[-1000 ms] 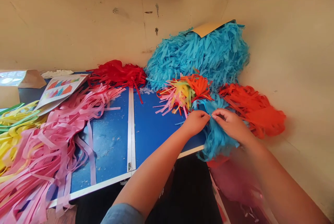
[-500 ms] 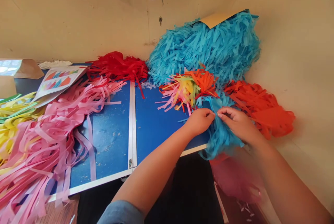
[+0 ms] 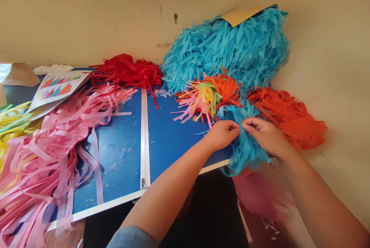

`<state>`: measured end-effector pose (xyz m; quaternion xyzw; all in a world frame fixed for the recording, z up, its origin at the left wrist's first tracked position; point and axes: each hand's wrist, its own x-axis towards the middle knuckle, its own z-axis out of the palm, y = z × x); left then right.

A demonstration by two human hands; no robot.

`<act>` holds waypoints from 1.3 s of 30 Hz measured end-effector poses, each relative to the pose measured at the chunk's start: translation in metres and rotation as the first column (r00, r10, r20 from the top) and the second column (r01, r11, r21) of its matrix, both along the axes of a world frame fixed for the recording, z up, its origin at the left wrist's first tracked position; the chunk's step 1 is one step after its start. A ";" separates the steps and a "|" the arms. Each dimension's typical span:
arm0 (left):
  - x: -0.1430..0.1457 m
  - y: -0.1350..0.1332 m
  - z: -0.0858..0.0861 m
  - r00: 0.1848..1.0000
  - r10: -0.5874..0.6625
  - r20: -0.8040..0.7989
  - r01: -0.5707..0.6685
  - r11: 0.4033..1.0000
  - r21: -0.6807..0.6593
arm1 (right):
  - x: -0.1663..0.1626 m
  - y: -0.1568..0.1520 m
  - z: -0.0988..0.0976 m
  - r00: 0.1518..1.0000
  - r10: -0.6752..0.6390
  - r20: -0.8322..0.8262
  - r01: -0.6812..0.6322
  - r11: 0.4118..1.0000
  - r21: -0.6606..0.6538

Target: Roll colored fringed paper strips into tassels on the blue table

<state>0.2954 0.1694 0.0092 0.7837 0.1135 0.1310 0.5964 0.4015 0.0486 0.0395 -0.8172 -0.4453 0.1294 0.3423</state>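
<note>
Hands: left hand (image 3: pixel 222 134) and right hand (image 3: pixel 264 135) closed, pinching blue paper tassel (image 3: pixel 245 150) at table (image 3: pixel 170 140) edge

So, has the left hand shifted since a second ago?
No. The left hand still pinches the blue tassel, same spot by the front-right corner of the table.

Bright, soft daylight lies evenly over the surface (image 3: pixel 170 140), and shadows are faint. The left hand (image 3: pixel 221 135), right hand (image 3: pixel 266 137) and the blue paper strips (image 3: pixel 245 153) they pinch look sharp. The pink paper (image 3: pixel 260 196) below the edge is dim and blurred. The wide lens stretches the forearms at the bottom corners.
</note>
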 end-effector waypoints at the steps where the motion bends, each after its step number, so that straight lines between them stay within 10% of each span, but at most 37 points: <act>1: 0.000 0.000 -0.001 1.000 -0.009 0.008 0.009 1.000 -0.012 | 0.002 -0.001 -0.001 1.000 0.002 -0.014 -0.002 1.000 -0.001; 18: -0.001 -0.005 -0.002 0.997 0.077 -0.011 -0.078 0.993 -0.094 | -0.010 0.001 0.004 0.998 -0.020 0.064 0.022 0.999 -0.023; 28: -0.004 -0.004 -0.002 0.973 0.199 -0.117 -0.159 0.946 0.283 | 0.005 -0.015 0.007 0.974 -0.221 -0.057 0.225 0.972 0.067; 39: -0.005 -0.009 0.001 0.880 0.450 -0.150 -0.154 0.570 0.807 | 0.044 -0.098 0.089 0.763 -0.426 -0.487 0.642 0.591 0.489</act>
